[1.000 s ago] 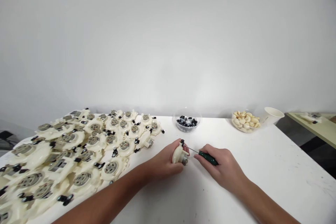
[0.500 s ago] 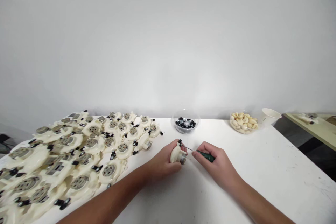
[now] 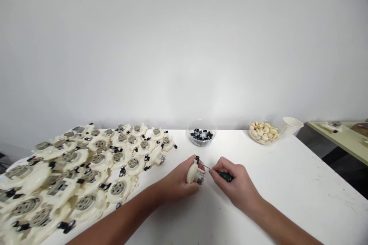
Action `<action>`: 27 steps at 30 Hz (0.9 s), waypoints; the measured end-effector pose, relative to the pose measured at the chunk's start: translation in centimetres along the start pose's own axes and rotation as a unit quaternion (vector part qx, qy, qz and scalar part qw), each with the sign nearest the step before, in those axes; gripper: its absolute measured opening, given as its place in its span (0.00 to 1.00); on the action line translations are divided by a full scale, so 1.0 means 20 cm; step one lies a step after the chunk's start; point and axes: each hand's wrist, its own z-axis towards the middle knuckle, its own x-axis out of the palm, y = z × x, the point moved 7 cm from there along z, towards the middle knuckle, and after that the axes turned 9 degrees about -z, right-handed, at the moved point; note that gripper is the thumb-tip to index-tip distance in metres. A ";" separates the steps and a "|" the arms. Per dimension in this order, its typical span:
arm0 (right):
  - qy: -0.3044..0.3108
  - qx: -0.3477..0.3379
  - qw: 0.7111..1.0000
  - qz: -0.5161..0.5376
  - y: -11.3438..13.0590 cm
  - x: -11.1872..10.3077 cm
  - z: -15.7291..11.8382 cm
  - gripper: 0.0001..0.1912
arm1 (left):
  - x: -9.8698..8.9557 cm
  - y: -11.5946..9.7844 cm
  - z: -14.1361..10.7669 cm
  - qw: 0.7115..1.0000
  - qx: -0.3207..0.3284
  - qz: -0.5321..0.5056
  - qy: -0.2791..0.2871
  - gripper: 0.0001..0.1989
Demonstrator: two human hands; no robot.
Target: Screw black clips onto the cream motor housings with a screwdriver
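My left hand is closed around a small cream plastic housing with a silver motor set in its side. A black fitting sticks up from the top of that housing. In my right hand is a screwdriver with a dark green handle, pinched near the shaft. Its thin metal shaft points left, toward the upper part of the housing. The tip is too small to tell whether it touches a screw.
Many similar motor housings cover the table's left side. A clear bowl of black fittings and small metal pieces stands by the wall. To the right are a clear bowl of cream oval parts, a paper cup and a yellowish side surface.
The view has shifted slightly, so background things sit a little further left. Both hands keep their holds on the housing and the screwdriver, close together as before.
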 end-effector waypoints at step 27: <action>-0.039 0.004 0.993 -0.115 0.00 -0.01 -0.01 0.18 | 0.02 0.01 0.00 0.997 0.023 0.071 -0.007 0.20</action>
